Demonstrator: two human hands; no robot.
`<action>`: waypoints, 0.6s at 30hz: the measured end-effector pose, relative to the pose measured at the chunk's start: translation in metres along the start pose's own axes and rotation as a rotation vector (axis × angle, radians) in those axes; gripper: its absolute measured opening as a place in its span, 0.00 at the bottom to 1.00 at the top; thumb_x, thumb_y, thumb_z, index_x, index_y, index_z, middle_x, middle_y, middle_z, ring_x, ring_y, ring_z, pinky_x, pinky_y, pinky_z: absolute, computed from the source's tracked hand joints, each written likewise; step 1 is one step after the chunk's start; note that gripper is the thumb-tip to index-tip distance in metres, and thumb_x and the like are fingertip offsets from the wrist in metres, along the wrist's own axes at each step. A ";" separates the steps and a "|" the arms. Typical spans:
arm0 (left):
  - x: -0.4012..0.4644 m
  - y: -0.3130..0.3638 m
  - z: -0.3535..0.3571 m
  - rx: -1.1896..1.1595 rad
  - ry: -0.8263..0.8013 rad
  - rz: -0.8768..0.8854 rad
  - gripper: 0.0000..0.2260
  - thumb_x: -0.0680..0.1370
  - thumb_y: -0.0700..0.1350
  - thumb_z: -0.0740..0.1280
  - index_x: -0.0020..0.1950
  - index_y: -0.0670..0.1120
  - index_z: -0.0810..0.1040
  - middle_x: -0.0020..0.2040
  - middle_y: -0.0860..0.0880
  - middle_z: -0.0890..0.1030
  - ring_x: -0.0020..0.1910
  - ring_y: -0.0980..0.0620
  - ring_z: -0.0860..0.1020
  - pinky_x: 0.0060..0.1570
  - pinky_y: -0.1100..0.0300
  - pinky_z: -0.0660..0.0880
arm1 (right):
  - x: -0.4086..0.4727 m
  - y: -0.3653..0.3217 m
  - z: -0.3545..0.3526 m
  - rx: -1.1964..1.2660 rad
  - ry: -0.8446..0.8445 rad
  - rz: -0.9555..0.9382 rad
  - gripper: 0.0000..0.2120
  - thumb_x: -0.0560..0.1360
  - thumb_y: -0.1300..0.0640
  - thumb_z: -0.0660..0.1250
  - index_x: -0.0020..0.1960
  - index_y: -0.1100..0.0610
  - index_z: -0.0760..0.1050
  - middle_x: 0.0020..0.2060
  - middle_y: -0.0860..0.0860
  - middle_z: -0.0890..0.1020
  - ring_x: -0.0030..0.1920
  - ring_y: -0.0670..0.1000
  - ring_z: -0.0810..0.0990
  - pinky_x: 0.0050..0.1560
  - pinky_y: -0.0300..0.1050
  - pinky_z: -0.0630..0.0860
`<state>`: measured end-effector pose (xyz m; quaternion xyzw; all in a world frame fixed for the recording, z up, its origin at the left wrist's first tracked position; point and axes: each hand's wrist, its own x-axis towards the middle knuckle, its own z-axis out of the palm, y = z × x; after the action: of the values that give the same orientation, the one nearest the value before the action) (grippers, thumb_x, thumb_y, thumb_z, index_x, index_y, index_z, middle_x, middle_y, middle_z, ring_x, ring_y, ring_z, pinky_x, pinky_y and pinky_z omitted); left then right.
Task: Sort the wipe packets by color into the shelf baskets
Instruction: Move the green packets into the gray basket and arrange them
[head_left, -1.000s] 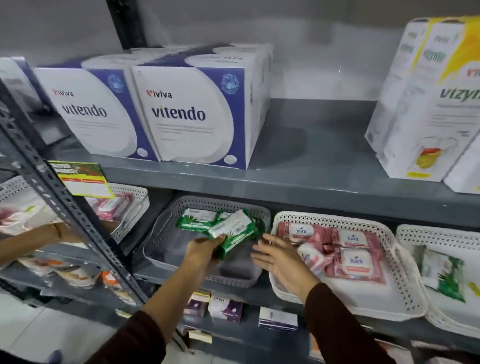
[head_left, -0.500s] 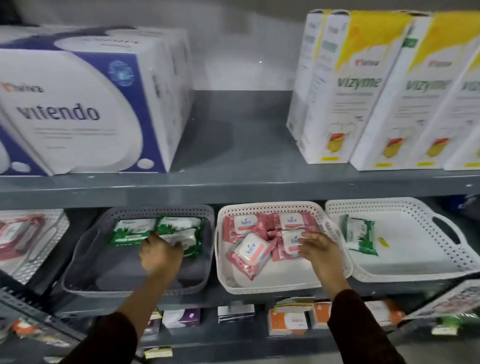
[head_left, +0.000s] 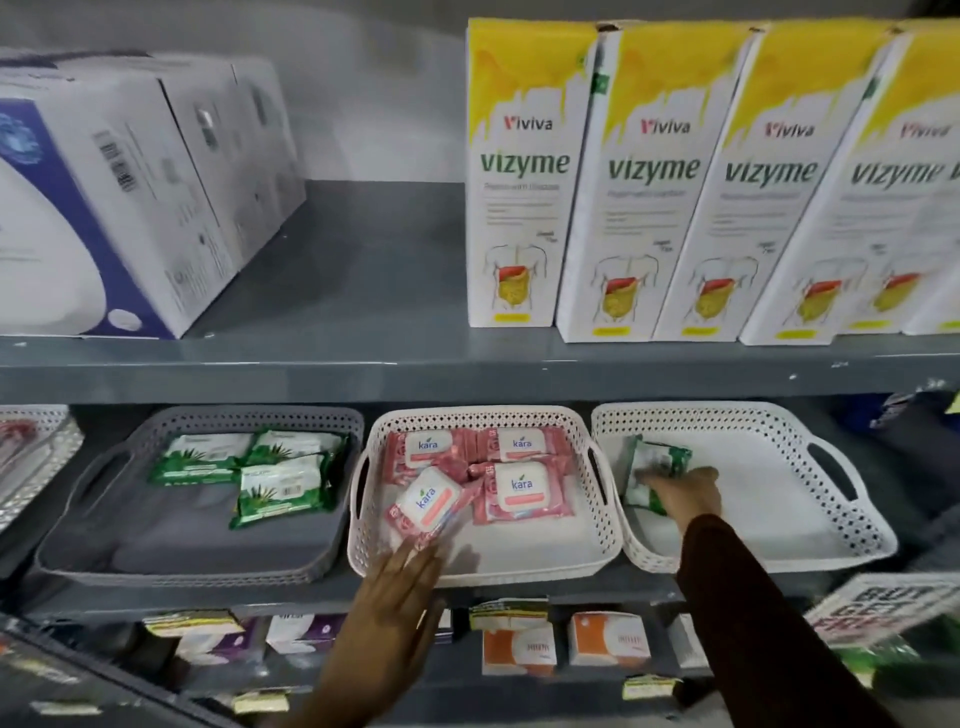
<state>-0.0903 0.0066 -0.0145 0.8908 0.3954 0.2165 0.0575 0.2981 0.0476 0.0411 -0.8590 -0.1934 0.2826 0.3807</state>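
Now the right hand (head_left: 685, 491) has crossed to the right white basket (head_left: 831, 540), fingers grasping its stray green packet (head_left: 655, 470) near the left wall; left hand (head_left: 400, 587), fingers released, touches the middle basket's (head_left: 582, 431) front rim, so gray basket (head_left: 104, 561) likely comes next

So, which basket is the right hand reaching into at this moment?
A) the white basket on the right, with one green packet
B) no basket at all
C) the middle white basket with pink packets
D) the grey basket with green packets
A: the right hand rests on the green packet inside the right white basket, not over the pink packets.
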 end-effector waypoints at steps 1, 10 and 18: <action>-0.001 0.002 0.000 0.021 0.013 -0.001 0.22 0.80 0.50 0.59 0.71 0.43 0.70 0.71 0.46 0.72 0.71 0.46 0.66 0.70 0.48 0.59 | 0.008 0.002 -0.001 0.020 -0.038 0.033 0.48 0.60 0.51 0.82 0.69 0.68 0.62 0.60 0.65 0.79 0.61 0.65 0.78 0.60 0.53 0.75; -0.013 -0.005 -0.033 0.086 -0.025 -0.156 0.22 0.81 0.52 0.54 0.69 0.42 0.72 0.67 0.43 0.75 0.68 0.45 0.69 0.73 0.58 0.48 | 0.022 0.010 -0.008 0.458 -0.062 0.061 0.17 0.66 0.56 0.78 0.48 0.65 0.79 0.42 0.58 0.82 0.40 0.55 0.81 0.41 0.48 0.80; -0.059 -0.068 -0.074 0.100 -0.075 -0.333 0.25 0.82 0.56 0.50 0.73 0.42 0.68 0.71 0.45 0.70 0.70 0.47 0.65 0.73 0.63 0.44 | -0.062 -0.058 -0.001 0.763 0.041 -0.280 0.34 0.63 0.58 0.80 0.65 0.54 0.70 0.56 0.58 0.82 0.50 0.55 0.84 0.45 0.49 0.84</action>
<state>-0.2028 0.0048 0.0135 0.8221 0.5454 0.1507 0.0628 0.2447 0.0504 0.1068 -0.6271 -0.1822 0.2620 0.7106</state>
